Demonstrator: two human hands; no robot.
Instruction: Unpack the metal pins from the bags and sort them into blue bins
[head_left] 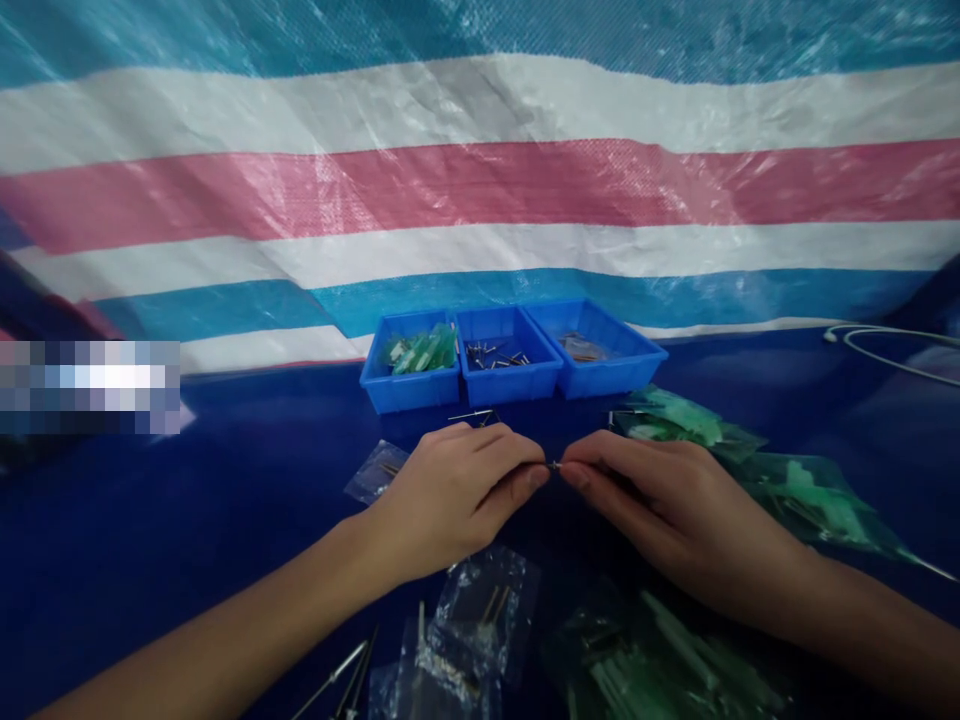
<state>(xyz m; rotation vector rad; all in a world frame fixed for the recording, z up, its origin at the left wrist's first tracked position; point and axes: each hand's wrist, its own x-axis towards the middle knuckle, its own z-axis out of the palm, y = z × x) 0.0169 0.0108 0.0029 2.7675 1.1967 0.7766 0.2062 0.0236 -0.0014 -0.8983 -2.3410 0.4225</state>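
Observation:
My left hand [457,490] and my right hand [675,490] meet above the middle of the dark blue table. Thumb and forefinger of each are pinched on a small thin metal part [554,465]. Only a short bit of that part shows between the fingertips, so its exact kind is hidden. Just behind my left hand lie a few thin metal pieces [474,415], and a clear plastic bag [377,472] sits beside its wrist. Bags with green plastic pieces [810,495] lie beyond my right hand and forearm.
Three blue bins stand in a row at the back: one with green pieces [424,350], one with metal pins [499,357], one with a small bag [589,346]. Clear bags [487,600], green pieces [660,660] and metal rods [341,680] lie in front. A white cable [885,345] is at right.

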